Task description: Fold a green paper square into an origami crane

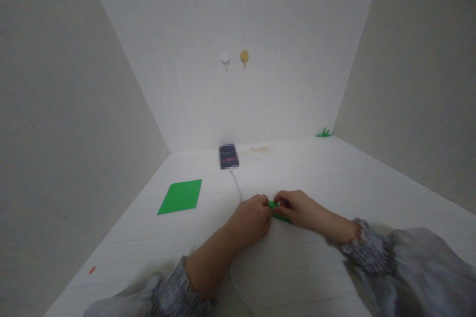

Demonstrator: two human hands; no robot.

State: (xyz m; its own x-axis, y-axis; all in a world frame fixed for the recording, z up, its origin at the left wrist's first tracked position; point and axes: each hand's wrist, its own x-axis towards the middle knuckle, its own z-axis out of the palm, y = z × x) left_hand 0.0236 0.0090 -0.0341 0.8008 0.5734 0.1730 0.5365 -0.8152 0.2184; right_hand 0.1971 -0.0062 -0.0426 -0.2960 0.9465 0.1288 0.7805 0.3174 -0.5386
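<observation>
One small, folded-looking green strip of paper (281, 217) is pinched between the left hand (253, 218) and the right hand (299, 206), neither clearly nearer. Its visible length is slanted from the left fingertips rightward, to beneath the right palm.

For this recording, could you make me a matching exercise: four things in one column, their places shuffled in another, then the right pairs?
Things
1. Flat green sheet
2. Yellow hook
3. Partly hidden green piece
4. Spiky green object

Places
A. Touched by both the left hand and the right hand
B. At the far right corner of the white tabletop
C. On the tabletop, to the left of both hands
D. Up on the back wall

Right pairs
1-C, 2-D, 3-A, 4-B
</observation>
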